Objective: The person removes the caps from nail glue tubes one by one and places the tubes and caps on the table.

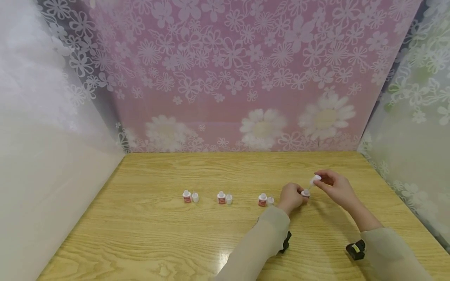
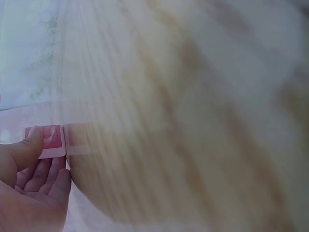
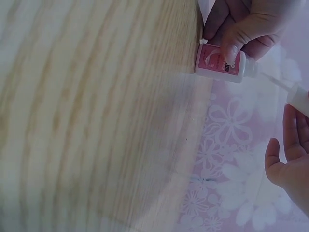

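Note:
My left hand (image 1: pixel 291 196) grips a small white glue-style bottle (image 1: pixel 305 193) at the right of the table, its thumb across the red label (image 3: pixel 211 59) in the right wrist view. The bottle stands upright on the wood. Up and to the right, my right hand (image 1: pixel 338 190) pinches a white cap (image 1: pixel 315 179), held tilted. A thin applicator (image 3: pixel 275 79) runs from this cap toward the bottle's mouth; whether its tip is inside, I cannot tell. The left wrist view shows the bottle's lower part (image 2: pixel 52 153) between thumb and fingers.
Left of my hands, three similar uncapped bottles stand in a row: one far left (image 1: pixel 187 197), one mid-left (image 1: pixel 221 198), one near my left hand (image 1: pixel 262 200). A white cap (image 1: pixel 195 198) with its applicator upward sits beside each. Flowered sheets (image 1: pixel 225 78) enclose the wooden table (image 1: pixel 158 234).

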A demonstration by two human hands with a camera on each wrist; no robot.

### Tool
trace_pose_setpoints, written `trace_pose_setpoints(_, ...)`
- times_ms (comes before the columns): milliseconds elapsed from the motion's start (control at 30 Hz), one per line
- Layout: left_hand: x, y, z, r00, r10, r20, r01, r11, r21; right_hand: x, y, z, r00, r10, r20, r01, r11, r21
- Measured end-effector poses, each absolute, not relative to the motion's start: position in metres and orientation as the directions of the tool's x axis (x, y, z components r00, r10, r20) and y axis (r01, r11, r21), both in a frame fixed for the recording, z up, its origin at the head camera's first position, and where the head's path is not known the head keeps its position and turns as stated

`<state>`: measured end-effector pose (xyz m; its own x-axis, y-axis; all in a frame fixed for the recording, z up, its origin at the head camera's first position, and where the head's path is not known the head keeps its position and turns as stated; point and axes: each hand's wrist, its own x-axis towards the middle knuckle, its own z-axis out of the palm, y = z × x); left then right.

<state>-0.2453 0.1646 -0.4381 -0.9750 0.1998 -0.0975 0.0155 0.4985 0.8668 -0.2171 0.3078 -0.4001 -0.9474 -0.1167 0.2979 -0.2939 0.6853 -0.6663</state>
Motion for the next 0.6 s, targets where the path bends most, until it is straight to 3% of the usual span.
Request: trace_pose_setpoints(600,-0.2429,0.1631,-0.4349,-0.969,0.227,-0.096,0.035,0.512,0.858,-0.2147,0.3083,-0.3996,-0.943,-0.116,0.313,-0.310,0.651,-0.692)
